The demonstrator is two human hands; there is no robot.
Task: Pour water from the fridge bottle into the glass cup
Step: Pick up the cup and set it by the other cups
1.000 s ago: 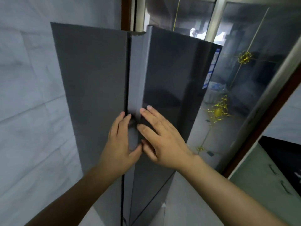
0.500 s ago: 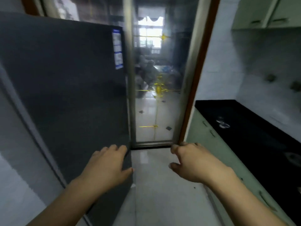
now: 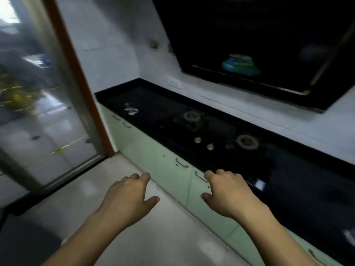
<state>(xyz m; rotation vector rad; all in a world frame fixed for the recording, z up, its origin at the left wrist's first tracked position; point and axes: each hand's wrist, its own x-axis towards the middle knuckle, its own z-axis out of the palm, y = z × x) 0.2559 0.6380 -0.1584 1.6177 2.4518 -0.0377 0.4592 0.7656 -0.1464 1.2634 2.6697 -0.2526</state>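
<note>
A small clear glass cup (image 3: 131, 110) stands near the far left end of the black counter (image 3: 299, 181); it is blurred. No bottle is in view. My left hand (image 3: 128, 196) hovers over the pale floor, palm down, fingers loosely curled and holding nothing. My right hand (image 3: 228, 192) hovers at the counter's front edge, above the green cabinet fronts, also holding nothing. Both hands are well short of the cup. A dark corner of the fridge (image 3: 17, 239) shows at the bottom left.
A gas hob with two burners (image 3: 192, 118) (image 3: 246, 142) and two knobs is set into the counter. A black range hood (image 3: 269, 45) hangs above. Green cabinets (image 3: 165, 162) with handles run below. A glass sliding door (image 3: 48, 112) with a brown frame stands left.
The view has swung right, from the fridge doors to the counter. Both hands left the fridge's door edges and now hang free in front of me, holding nothing.
</note>
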